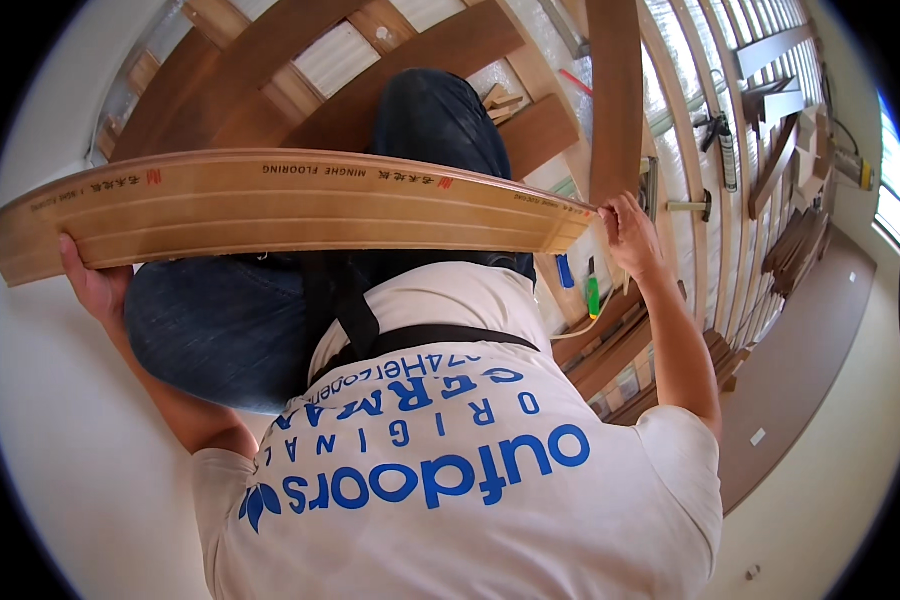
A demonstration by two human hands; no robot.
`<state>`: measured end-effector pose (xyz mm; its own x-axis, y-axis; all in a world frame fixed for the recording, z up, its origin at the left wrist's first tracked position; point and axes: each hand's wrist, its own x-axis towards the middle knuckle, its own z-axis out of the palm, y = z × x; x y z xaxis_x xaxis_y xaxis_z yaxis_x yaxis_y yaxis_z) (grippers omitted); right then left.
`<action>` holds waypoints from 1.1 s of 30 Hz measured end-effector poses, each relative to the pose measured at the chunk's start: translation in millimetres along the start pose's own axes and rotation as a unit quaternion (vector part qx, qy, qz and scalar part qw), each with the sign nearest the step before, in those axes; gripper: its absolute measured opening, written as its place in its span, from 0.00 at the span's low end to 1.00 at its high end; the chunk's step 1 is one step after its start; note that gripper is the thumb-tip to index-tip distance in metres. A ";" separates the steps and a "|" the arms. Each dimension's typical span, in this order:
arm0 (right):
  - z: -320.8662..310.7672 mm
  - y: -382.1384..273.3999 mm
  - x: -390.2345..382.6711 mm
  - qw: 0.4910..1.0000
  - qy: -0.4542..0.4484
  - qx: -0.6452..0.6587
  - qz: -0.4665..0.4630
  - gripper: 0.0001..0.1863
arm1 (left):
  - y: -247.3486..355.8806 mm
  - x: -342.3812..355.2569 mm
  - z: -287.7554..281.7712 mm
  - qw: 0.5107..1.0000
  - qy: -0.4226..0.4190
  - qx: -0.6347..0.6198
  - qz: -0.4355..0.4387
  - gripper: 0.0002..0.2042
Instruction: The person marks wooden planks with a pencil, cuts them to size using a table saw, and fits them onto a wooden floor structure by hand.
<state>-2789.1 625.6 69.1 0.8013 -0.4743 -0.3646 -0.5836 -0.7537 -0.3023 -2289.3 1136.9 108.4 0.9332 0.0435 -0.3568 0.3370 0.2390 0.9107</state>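
Observation:
A long wooden floorboard [310,225] lies across my bent legs, its pale grooved underside with printed marks turned toward me. My left hand [100,290] grips its lower edge near the left end, the thumb on the underside and the other fingers partly hidden. At the opposite end, my right hand [630,238] pinches the board's corner with closed fingers. Just beyond the board, brown floorboards [215,95] lie over wooden battens. Another dark board [615,95] stretches away past my right hand.
Small wood offcuts [502,103] lie by my knee. To the right are a green-handled tool [593,292], a blue object [565,272] and a caulking gun [727,155] among battens [735,90]. Stacked planks [798,245] lie farther right. A white wall [45,370] is close at left.

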 end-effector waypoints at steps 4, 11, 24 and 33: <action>1.2 1.3 3.6 0.974 -0.049 0.129 0.181 0.09 | -0.8 7.8 -7.4 1.000 -0.015 0.005 -0.007 0.31; -56.6 -43.7 35.9 0.637 -0.113 0.740 0.183 0.10 | 1.1 -0.5 1.0 1.000 -0.002 0.021 -0.004 0.32; -64.8 -92.9 55.3 0.754 -0.080 0.616 0.212 0.10 | 2.9 -4.2 8.7 1.000 -0.006 0.006 -0.005 0.30; -79.1 -154.0 77.9 0.977 -0.187 0.098 -0.021 0.10 | 1.8 -6.9 12.3 1.000 0.002 0.017 -0.007 0.31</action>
<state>-2626.4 668.7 156.9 0.7426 -0.2166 -0.6337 -0.5941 -0.6498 -0.4740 -2293.6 1125.1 115.1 0.9279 0.0438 -0.3703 0.3543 0.2066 0.9120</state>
